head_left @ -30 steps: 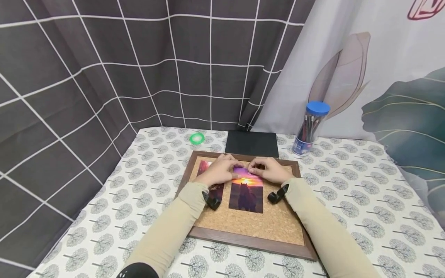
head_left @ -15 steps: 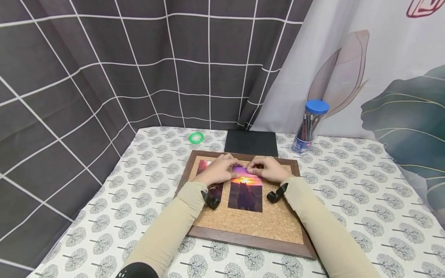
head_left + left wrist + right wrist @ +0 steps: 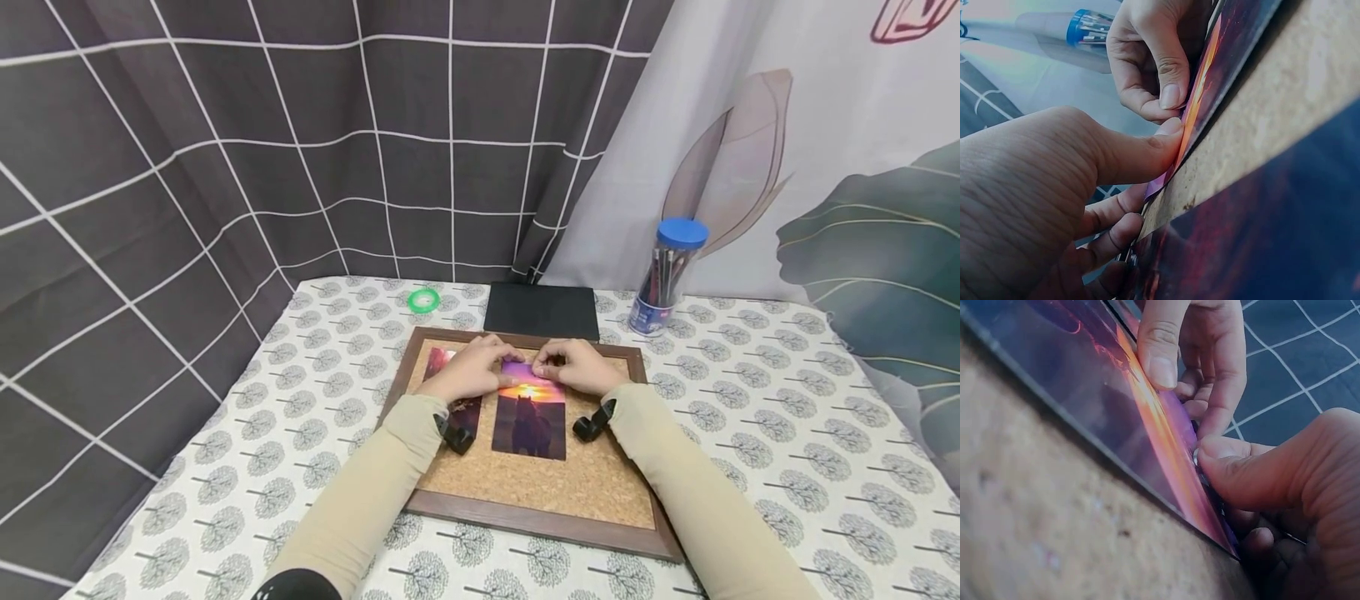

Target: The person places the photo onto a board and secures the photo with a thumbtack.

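A photo (image 3: 528, 421) of a horse against a sunset lies on a cork board (image 3: 600, 492) with a brown wooden frame. My left hand (image 3: 476, 368) holds the photo at its top left, the thumb (image 3: 1147, 150) on the purple-orange print and the fingers around its upper edge. Beside it, at the top edge, my right hand (image 3: 581, 367) pinches a small shiny pin (image 3: 1195, 456) between thumb and forefinger, mostly hidden by the fingertips. A second, dark red photo (image 3: 467, 415) lies on the board to the left, partly under my left hand and wrist.
A green tape roll (image 3: 423, 301) lies behind the board at the left. A flat black rectangular item (image 3: 542, 311) sits behind the frame. At the back right stands a blue-lidded jar (image 3: 663, 279) of pencils. A tree-patterned cloth (image 3: 337, 417) covers the table.
The right fingers have shifted very slightly at the photo's top edge. The left hand, both photos and the board stay in place.
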Motion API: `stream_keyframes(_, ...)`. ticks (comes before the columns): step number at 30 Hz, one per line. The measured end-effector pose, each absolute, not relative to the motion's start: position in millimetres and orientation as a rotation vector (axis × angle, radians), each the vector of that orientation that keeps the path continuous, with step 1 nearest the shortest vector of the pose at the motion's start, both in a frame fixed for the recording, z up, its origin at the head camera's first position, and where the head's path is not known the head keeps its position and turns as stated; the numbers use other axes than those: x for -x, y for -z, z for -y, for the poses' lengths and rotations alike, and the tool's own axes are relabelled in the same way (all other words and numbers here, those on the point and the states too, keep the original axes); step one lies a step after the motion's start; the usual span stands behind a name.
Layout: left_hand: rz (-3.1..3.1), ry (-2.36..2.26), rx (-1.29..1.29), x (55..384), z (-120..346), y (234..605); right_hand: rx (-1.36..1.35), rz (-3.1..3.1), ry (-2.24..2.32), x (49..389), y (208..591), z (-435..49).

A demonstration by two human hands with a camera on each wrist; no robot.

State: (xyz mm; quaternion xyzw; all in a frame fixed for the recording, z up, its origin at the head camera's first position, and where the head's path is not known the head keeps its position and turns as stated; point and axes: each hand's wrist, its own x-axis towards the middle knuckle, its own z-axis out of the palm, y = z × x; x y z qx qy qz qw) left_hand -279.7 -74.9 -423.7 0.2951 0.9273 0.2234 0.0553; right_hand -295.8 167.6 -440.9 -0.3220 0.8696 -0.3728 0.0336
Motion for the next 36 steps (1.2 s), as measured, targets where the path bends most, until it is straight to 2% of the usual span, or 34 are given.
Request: stream_keyframes(36,-2.817,-0.672,-0.891,281.7,75.7,424.5,0.8,-2.642,1.235,297.7,441.9,-163.2)
